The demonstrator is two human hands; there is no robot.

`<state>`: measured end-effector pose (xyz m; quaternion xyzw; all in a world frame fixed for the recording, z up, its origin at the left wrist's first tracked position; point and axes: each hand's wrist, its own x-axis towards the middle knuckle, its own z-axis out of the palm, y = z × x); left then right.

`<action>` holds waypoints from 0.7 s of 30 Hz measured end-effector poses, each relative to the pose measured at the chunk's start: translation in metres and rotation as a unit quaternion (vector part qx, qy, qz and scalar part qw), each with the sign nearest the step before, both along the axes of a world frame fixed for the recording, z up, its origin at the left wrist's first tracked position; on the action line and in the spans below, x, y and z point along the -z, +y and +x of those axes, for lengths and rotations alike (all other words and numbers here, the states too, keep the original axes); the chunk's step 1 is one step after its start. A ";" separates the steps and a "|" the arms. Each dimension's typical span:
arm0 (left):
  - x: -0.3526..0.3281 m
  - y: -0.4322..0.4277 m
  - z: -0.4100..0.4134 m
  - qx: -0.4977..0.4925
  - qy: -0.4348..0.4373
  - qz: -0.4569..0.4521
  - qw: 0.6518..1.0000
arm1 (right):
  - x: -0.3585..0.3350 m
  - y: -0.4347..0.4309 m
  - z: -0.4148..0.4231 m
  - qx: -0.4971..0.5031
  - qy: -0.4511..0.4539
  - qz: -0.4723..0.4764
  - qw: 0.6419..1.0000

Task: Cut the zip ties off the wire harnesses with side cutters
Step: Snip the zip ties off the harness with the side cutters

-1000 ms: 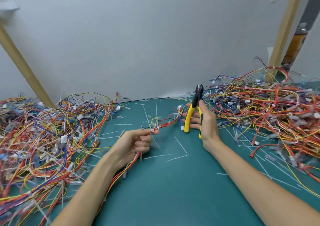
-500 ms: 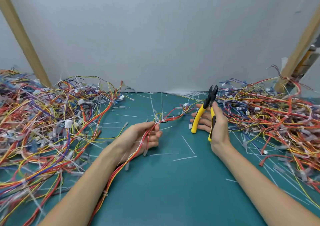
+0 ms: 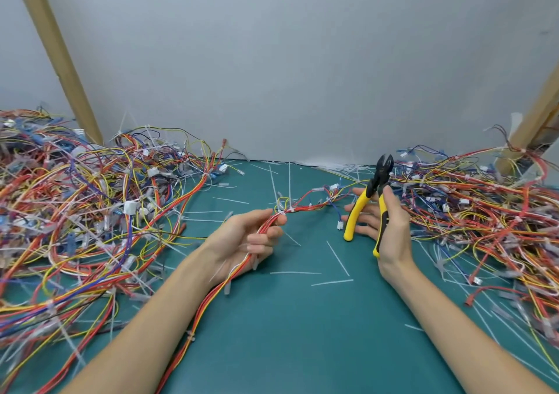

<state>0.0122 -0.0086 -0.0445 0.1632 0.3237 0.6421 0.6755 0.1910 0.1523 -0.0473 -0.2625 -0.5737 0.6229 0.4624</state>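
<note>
Red harness (image 3: 262,231) in left hand (image 3: 237,241), cutters (image 3: 376,180) right hand (image 3: 393,230)

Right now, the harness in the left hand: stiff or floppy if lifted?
Likely floppy: the harness curves either side of the left hand. Probably light: loosely curled fingers hold it. May drag, its tail trailing across the mat.

Between the left hand (image 3: 245,239) gripping the harness (image 3: 305,206) and the right hand (image 3: 393,230) holding the side cutters (image 3: 376,182), open green mat (image 3: 302,333) gives room to pass, littered only with flat cut tie strips (image 3: 337,257). The harness spans the far part of that gap. Outward of the left grip a tangled wire pile (image 3: 75,212) blocks the way. A second pile (image 3: 484,212) crowds just beside the right grip. Beyond both, the wall (image 3: 302,76) closes off the far side.
</note>
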 end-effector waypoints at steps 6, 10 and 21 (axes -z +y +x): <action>0.000 -0.001 0.001 -0.063 0.018 0.011 0.998 | 0.005 -0.009 -0.004 0.089 -0.109 0.174 0.975; -0.001 0.002 0.001 -0.163 0.084 0.047 0.982 | 0.008 -0.012 -0.003 0.168 -0.260 0.349 0.885; 0.004 0.003 0.004 -0.208 0.214 0.043 0.953 | 0.013 -0.019 -0.007 0.141 -0.375 0.481 0.780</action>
